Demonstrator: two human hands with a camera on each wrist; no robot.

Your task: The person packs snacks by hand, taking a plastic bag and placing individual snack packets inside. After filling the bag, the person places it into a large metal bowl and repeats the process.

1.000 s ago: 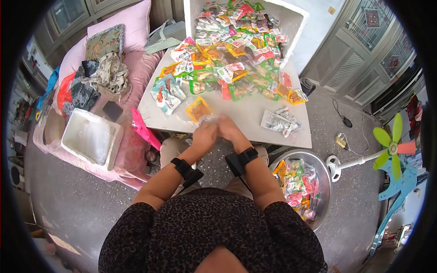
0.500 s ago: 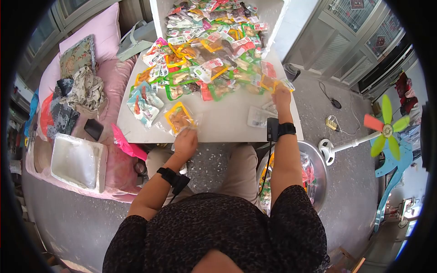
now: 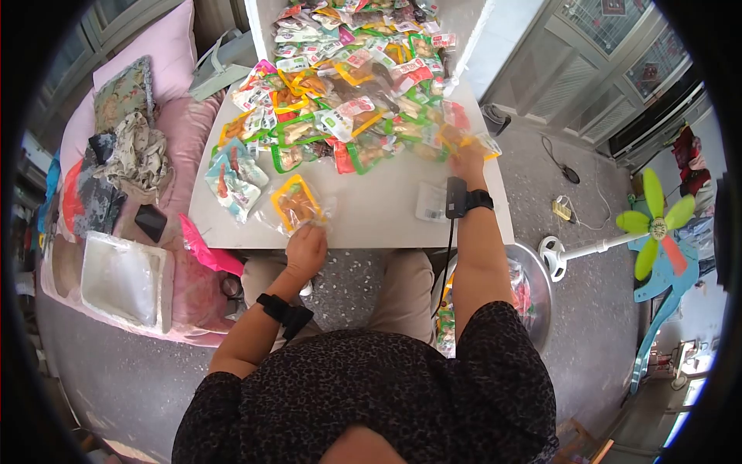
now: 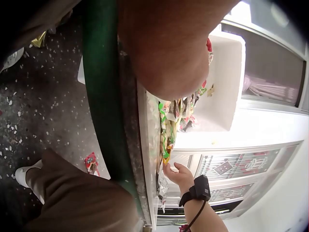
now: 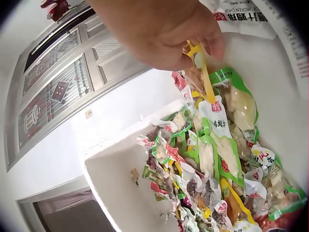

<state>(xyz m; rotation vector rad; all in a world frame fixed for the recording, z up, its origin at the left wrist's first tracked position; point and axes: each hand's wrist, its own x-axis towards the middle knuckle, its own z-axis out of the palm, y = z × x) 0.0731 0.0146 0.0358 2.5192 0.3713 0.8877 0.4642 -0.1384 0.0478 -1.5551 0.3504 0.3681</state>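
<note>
A white table point(image 3: 386, 220) carries a big pile of colourful snack packets point(image 3: 348, 100). My left hand point(image 3: 307, 247) is at the table's near edge, gripping the edge of a clear plastic bag point(image 3: 297, 205) that holds a yellow-edged packet. My right hand point(image 3: 468, 160) is stretched to the right end of the pile. In the right wrist view, that right hand point(image 5: 193, 46) pinches a yellow-edged packet point(image 5: 206, 79) between thumb and fingers. The left wrist view shows mostly my forearm and the table's edge, with the right hand point(image 4: 176, 174) far off.
A white foam box point(image 3: 468, 31) full of packets stands at the table's far end. White packets point(image 3: 430, 203) lie by my right wrist. A metal basin point(image 3: 537, 290) of packets sits on the floor at right, beside a fan point(image 3: 657, 224). A pink couch point(image 3: 193, 116) with clothes and a foam lid point(image 3: 124, 278) is at left.
One second ago both hands were together at the clear bag. The right hand has since reached out to the pile's right end and taken a yellow-edged packet; the left stays on the bag.
</note>
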